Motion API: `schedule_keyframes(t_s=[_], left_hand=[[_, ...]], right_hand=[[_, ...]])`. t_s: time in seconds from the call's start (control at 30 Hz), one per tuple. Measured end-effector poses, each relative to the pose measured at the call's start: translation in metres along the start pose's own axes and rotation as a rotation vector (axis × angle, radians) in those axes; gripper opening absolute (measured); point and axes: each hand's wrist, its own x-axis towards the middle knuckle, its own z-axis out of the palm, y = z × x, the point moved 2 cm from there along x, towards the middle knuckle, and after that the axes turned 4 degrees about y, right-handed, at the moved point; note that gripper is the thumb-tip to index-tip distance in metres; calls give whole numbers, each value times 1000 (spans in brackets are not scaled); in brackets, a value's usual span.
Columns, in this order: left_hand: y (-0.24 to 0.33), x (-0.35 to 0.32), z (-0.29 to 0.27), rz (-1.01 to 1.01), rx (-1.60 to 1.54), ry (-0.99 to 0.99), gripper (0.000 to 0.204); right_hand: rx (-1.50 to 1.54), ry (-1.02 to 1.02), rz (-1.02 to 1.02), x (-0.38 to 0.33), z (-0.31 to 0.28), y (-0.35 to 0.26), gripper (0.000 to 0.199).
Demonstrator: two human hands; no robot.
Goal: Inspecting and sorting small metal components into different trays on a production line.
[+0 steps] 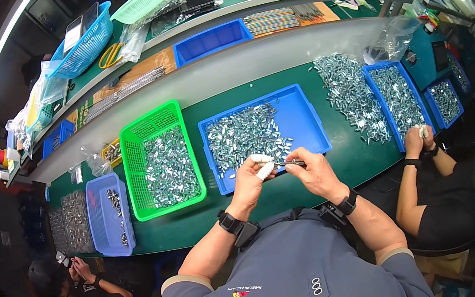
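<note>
My left hand (246,185) is closed in a pinch, with white coverings on its thumb and index fingertip. What sits between those fingertips is too small to make out. A thin dark rod-like tool (291,163) is gripped by my right hand (318,174), its tip reaching to the left fingertips. Both hands are over the near edge of a shallow blue tray (300,115). Small shiny metal pieces (242,138) fill the tray's left part, while its right part shows bare blue plastic.
Left of the tray stands a green basket (129,172) of similar pieces, then a pale blue bin (102,223). A loose heap (348,93) lies to the right, beside another blue tray (376,98). Co-workers sit at both ends. A raised shelf (284,52) runs behind.
</note>
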Motion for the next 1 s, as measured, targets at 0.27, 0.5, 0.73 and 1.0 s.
schedule_keyframes(t_s=[0.27, 0.5, 0.73, 1.0], left_hand=[[-5, 0, -1, 86, 60, -55, 15], [-10, 0, 0, 106, 120, -60, 17], [-3, -4, 0, 56, 230, -106, 15], [-5, -9, 1, 34, 411, -173, 17]], right_hand=[[-44, -57, -4, 3, -3, 9, 20], [-32, -63, 58, -1, -1, 16, 20], [40, -23, -80, -5, -1, 14, 18], [-161, -5, -216, -11, -2, 19, 20]])
